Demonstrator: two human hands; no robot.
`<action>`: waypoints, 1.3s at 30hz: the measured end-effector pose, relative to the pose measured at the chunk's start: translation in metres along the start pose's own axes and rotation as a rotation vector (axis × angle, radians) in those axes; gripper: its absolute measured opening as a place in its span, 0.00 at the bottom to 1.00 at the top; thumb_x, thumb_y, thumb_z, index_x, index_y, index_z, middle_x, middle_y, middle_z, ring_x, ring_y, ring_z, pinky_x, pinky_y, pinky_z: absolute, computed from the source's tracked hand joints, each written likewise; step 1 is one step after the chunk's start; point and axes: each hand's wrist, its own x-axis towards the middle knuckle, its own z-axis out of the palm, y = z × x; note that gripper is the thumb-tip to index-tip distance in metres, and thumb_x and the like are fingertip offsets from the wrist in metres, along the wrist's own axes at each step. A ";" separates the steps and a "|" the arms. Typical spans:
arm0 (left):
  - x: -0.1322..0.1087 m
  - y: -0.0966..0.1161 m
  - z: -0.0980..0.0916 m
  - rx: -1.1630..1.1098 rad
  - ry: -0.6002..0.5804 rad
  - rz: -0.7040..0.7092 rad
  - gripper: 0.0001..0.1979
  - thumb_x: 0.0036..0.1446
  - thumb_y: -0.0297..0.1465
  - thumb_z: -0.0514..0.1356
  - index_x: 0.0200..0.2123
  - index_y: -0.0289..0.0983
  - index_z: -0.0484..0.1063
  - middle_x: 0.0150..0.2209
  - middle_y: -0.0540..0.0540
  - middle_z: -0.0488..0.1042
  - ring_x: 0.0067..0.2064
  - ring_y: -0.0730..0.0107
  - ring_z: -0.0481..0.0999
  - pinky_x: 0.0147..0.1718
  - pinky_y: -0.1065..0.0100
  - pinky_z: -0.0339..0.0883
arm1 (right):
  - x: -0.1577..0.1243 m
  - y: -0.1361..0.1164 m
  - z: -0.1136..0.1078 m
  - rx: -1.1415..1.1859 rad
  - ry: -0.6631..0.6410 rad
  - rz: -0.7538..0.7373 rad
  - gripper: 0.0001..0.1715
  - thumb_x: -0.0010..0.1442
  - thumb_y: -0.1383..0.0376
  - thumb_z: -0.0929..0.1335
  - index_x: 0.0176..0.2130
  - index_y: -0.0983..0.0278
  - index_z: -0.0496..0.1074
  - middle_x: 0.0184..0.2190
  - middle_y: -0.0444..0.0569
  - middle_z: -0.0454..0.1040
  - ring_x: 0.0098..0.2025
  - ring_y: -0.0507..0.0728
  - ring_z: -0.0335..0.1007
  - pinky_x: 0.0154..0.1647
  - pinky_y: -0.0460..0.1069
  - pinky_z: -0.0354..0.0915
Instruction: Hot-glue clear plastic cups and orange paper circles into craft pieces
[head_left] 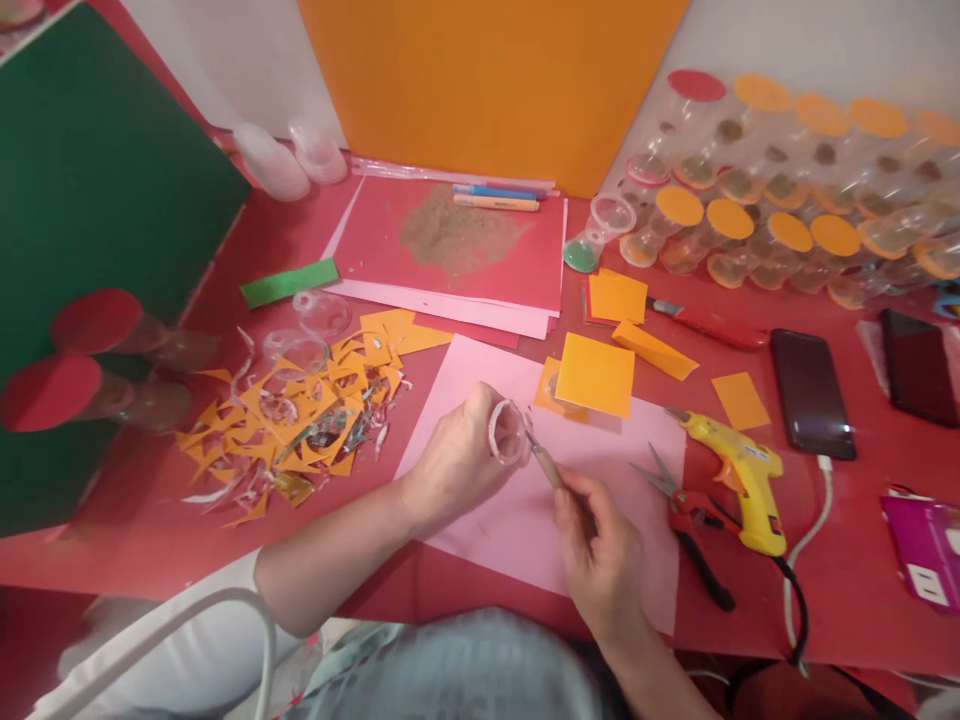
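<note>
Over a pink paper sheet [465, 385], my left hand [454, 465] is closed around a small clear plastic cup [510, 432], its round open rim facing up. My right hand [600, 545] grips a slim tool [549, 466] with a light wooden-looking handle and a narrow metal tip. That tip touches or nearly touches the right side of the rim; I cannot tell which. Just beyond the hands, an orange paper square [598, 375] lies over another clear plastic piece [559, 385].
Orange paper scraps [300, 410] heap on the left. At right lie red-handled snips [694, 510], a yellow glue gun [742, 475], a phone [812, 393] and a red cutter [716, 325]. Sand [457, 235] lies at the back, with several capped plastic hourglass shapes [787, 235] beside it.
</note>
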 end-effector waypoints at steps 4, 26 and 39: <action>0.000 0.002 -0.001 0.004 -0.010 0.003 0.14 0.52 0.27 0.61 0.34 0.44 0.57 0.31 0.52 0.79 0.31 0.66 0.81 0.30 0.69 0.69 | 0.000 0.000 0.000 -0.019 0.000 0.005 0.15 0.73 0.60 0.62 0.44 0.63 0.75 0.30 0.51 0.83 0.27 0.56 0.80 0.27 0.45 0.75; -0.002 0.000 0.002 -0.113 0.037 -0.006 0.15 0.51 0.34 0.64 0.34 0.43 0.58 0.29 0.50 0.78 0.29 0.69 0.78 0.28 0.69 0.69 | -0.003 0.001 -0.005 0.034 0.010 0.042 0.12 0.72 0.62 0.63 0.44 0.62 0.74 0.31 0.50 0.83 0.27 0.55 0.80 0.26 0.45 0.74; 0.000 -0.001 0.002 -0.201 0.019 0.030 0.14 0.53 0.34 0.64 0.35 0.43 0.57 0.33 0.49 0.80 0.34 0.65 0.82 0.33 0.67 0.73 | -0.006 0.003 -0.004 0.033 -0.011 0.018 0.10 0.71 0.64 0.63 0.46 0.62 0.74 0.31 0.50 0.83 0.25 0.55 0.78 0.26 0.46 0.74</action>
